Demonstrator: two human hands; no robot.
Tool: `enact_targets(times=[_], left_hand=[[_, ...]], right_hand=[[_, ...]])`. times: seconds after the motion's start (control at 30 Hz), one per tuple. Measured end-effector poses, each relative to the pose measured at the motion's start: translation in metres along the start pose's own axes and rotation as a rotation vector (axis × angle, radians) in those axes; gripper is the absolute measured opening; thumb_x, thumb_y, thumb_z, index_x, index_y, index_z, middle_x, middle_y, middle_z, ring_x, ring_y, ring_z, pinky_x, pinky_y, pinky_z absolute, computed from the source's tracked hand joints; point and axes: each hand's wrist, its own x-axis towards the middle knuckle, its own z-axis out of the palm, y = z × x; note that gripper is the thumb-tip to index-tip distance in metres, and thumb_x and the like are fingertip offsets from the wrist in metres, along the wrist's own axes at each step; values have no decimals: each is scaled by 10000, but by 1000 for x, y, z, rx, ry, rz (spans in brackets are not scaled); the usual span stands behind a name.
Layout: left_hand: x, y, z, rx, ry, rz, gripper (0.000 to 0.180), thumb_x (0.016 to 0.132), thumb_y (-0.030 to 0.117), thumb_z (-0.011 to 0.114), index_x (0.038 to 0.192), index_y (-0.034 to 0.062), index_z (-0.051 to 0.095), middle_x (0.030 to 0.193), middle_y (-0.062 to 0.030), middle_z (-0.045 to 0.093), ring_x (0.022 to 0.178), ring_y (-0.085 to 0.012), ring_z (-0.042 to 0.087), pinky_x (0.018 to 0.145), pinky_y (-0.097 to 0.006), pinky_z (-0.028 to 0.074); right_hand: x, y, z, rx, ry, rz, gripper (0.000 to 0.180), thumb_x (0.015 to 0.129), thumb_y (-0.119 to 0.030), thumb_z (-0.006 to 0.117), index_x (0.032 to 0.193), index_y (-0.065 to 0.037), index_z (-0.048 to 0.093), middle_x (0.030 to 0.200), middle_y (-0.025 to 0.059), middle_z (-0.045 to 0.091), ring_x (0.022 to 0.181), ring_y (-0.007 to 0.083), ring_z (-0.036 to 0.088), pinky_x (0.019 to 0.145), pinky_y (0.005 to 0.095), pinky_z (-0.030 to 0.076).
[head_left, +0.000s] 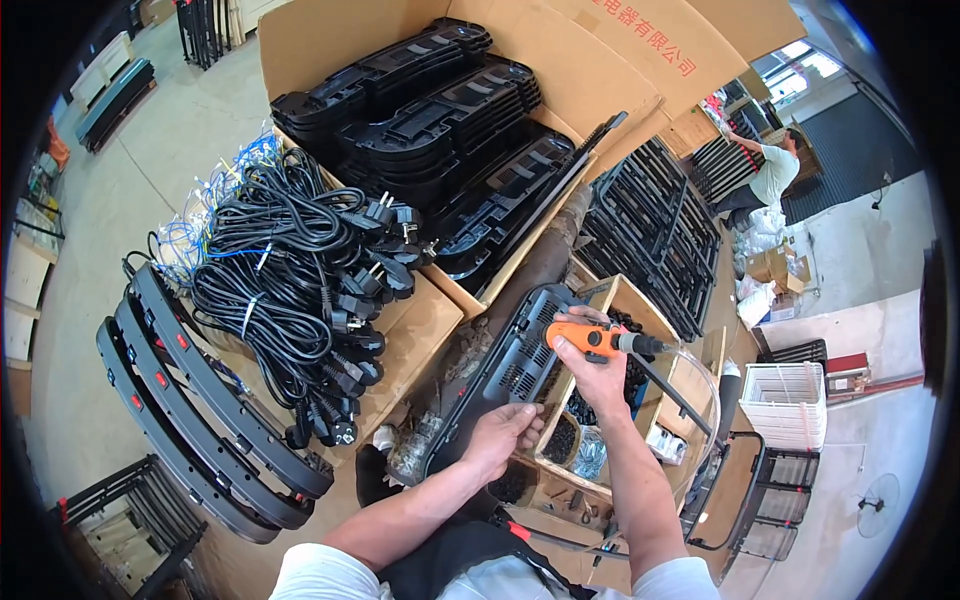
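My right hand is wrapped round an orange power screwdriver, its dark tip pointing to the right over a wooden parts box. My left hand has its fingers curled and pressed together beside the near left edge of that box; whatever they pinch is too small to make out. Under and beyond both hands lies a long black plastic housing with vent slots. Compartments of the box hold dark screws, silver screws and small black parts.
A cardboard box of stacked black plastic shells stands ahead. Bundled black power cords with plugs lie left, beside curved grey panels. Black metal frames lean at right. Farther right, another person handles frames.
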Motion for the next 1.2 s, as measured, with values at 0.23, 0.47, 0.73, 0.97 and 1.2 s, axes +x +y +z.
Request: enact_targets(times=[0.23,0.47,0.73,0.97,1.2], left_hand=[[-35,-7,-16,-126,12,-12,284,1097,201,616,1295,7,677,1062,-47,737,874,-133,687,779,-260,578],[-47,-14,-27,-251,77,-30,288,1077,290,652,1199,35,708,969,-16,712,803,-135,654,750,-277,583],[-50,-5,-32,-571,137,55,263,1100,287,606,1202,57,683,969,-41,695,827,-164,648,785,-290,576],[-58,-5,-32,-565,89,64,252,1100,302,603,1173,74,682,938,-13,673,837,-150,622,797,-294,557],[-65,-10,-43,-599,-52,37,270,1084,260,634,1267,62,637,907,2,640,827,-156,617,776,-292,567]], right_hand=[[20,16,4,-29,-24,-70,310,871,-20,822,1145,-6,678,1150,91,733,1072,173,711,966,333,581],[1,-4,7,-31,25,34,511,879,-42,831,1331,10,599,1190,109,718,1112,185,696,1017,332,557],[-125,-45,-6,115,-99,116,557,874,-8,785,1368,15,530,1311,205,705,1240,268,669,1104,420,524],[-145,-43,0,122,-119,115,554,873,-25,795,1357,7,527,1312,214,703,1246,268,665,1111,416,511],[-160,-41,6,112,-105,139,563,861,-8,792,1359,-7,531,1292,205,715,1248,265,664,1111,416,508]])
